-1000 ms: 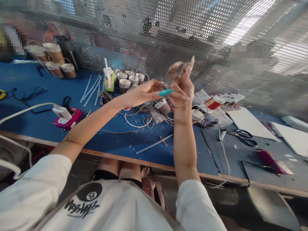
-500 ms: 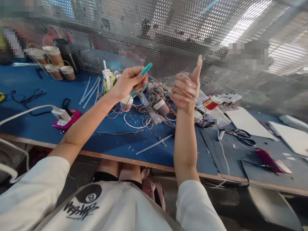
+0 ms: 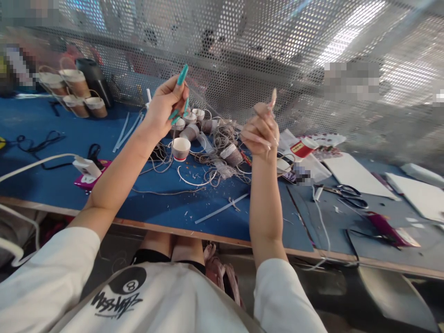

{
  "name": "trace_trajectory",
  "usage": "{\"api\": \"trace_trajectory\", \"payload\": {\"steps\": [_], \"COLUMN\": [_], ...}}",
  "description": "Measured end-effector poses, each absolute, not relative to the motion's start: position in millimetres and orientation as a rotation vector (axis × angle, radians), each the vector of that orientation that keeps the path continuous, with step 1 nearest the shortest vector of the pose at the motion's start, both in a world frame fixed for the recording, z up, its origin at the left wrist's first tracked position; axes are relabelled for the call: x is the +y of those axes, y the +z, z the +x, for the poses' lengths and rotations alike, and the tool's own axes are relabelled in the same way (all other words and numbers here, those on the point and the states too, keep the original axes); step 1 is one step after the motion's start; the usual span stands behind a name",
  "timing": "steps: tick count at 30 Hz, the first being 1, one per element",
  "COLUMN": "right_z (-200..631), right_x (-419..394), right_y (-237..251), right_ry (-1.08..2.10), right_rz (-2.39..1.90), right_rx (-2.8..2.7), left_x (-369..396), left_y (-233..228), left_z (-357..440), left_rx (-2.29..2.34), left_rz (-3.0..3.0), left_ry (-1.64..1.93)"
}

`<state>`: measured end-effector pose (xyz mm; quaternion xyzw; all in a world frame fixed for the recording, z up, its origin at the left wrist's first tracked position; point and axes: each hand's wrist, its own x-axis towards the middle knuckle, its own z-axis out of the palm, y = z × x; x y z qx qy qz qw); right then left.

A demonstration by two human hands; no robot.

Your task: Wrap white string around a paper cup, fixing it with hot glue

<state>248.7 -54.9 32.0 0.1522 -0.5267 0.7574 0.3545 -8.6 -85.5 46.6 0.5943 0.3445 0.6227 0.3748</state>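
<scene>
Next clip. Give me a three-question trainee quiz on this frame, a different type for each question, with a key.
1. True or false: both hands are raised above the blue table, apart from each other.
2. Multiple choice: what lies on the grey mat at the right? A) scissors B) a hammer C) a kettle
3. Fill in: beneath the raised hands lies a tangle of ____ among small paper cups.

Key
1. True. The left hand and right hand are both up, with a gap between them; a thin strand between them is too faint to confirm.
2. A, the scissors.
3. Twine, beside a paper cup.
</scene>
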Motion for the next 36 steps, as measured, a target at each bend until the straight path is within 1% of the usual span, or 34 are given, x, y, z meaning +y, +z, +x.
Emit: {"api": "trace_trajectory", "payload": {"steps": [5, 11, 13, 14, 16, 19, 21, 22, 23, 25, 27, 28, 29, 31, 34, 36], "right_z": [251.5, 256.9, 254.7, 252.0, 244.8, 237.9, 241.7, 246.4, 252.7, 267.4, 280.0, 283.6, 284.7, 279.0, 256.3, 239.3], "right_x": [-47.8, -31.6, -30.6, -32.1, -38.3, -48.9, -50.8, -49.4, -46.4, -37.3, -27.3, -23.1, -20.1, -18.1, -25.0, -33.1], "right_y": [33.1, 30.6, 30.6, 31.7, 36.2, 44.5, 46.9, 46.4, 45.0, 40.1, 35.2, 33.4, 32.2, 31.1, 31.1, 30.3], "right_ry": [1.587, 1.143, 1.070, 1.102, 1.292, 1.640, 1.720, 1.717, 1.685, 1.503, 1.162, 0.978, 0.817, 0.630, 0.552, 0.438], "right_rz": [0.173, -0.206, -0.276, -0.264, -0.138, 0.239, 0.428, 0.436, 0.371, 0.023, -0.440, -0.621, -0.733, -0.745, -0.675, -0.704], "right_rx": [-1.291, -1.280, -1.244, -1.161, -0.826, 0.030, 0.443, 0.446, 0.292, -0.368, -1.049, -1.278, -1.413, -1.468, -1.445, -1.540], "left_x": [-81.7, -80.7, -82.4, -83.7, -87.1, -92.4, -95.3, -96.4, -97.2, -98.2, -98.5, -98.7, -99.0, -100.1, -102.0, -101.2], "left_y": [49.7, 54.3, 56.9, 58.2, 60.8, 64.7, 67.7, 69.3, 70.8, 73.3, 74.6, 74.8, 74.8, 74.4, 73.2, 71.5], "left_z": [-9.5, -25.1, -29.3, -30.4, -31.0, -33.6, -40.5, -46.0, -52.6, -67.4, -81.2, -86.7, -90.9, -95.8, -97.8, -99.9], "left_rx": [0.730, 0.876, 0.962, 1.011, 1.092, 1.160, 1.222, 1.262, 1.301, 1.382, 1.468, 1.529, 1.606, 1.808, 2.096, 2.223], "left_rz": [1.305, 1.250, 1.243, 1.248, 1.284, 1.402, 1.551, 1.648, 1.753, 1.932, 2.041, 2.062, 2.061, 2.027, 1.997, 2.008], "left_ry": [1.684, 1.669, 1.658, 1.647, 1.642, 1.600, 1.462, 1.345, 1.211, 0.967, 0.827, 0.812, 0.832, 0.950, 1.158, 1.207]}}
